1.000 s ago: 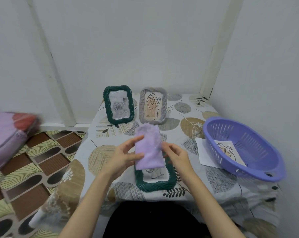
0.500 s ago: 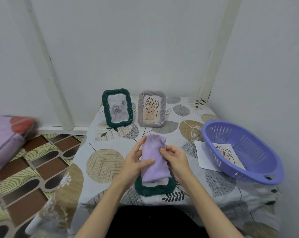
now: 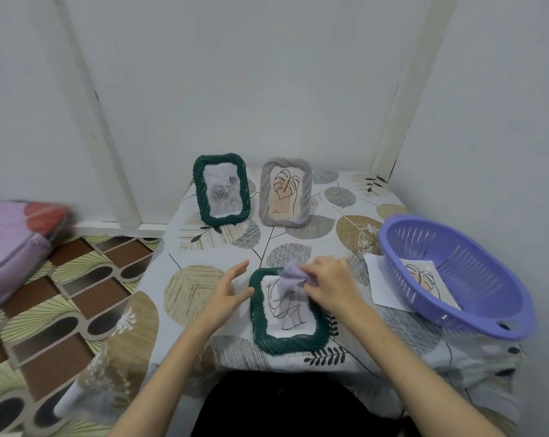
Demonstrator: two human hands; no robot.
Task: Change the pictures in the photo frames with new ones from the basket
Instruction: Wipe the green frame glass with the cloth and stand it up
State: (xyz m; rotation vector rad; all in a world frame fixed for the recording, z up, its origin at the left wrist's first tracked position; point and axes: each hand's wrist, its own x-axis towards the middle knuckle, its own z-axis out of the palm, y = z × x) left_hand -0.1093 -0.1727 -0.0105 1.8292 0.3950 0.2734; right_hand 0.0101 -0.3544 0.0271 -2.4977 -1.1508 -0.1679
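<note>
right hand: your right hand (image 3: 326, 287) has its fingers bunched round a small crumpled lilac cloth (image 3: 293, 276), pressing it onto the top right part of the flat frame's glass

left hand: your left hand (image 3: 224, 298) is loose, fingers fairly straight and spread, thumb tip right at the flat frame's left edge, holding nothing

flat frame: dark green woven-rope photo frame (image 3: 287, 310) lying face up near the front edge of the table, about the middle, with a line-drawing picture showing inside it

standing frames: two more are propped upright near the back edge. There's a second dark green rope frame with a grey rose picture (image 3: 221, 189) on the left, and a grey rope frame with a leaf line drawing (image 3: 286, 192) just beside it on the right

basket: lilac oval plastic basket with slotted walls (image 3: 465, 272) sits at the right edge of the table, well apart from the frames

picture in basket: a white sheet with a leaf line drawing (image 3: 424, 279) lies on the basket's bottom

loose paper: a plain white sheet (image 3: 377, 280) lies on the table, tucked partly under the basket's left side

table: a low table under a leaf-print tablecloth (image 3: 200, 244), pushed into the corner of the white walls

off the table: a folded pink and purple bundle (image 3: 11, 241), blurry, lies on the patterned floor mat (image 3: 62, 294) at the left
</note>
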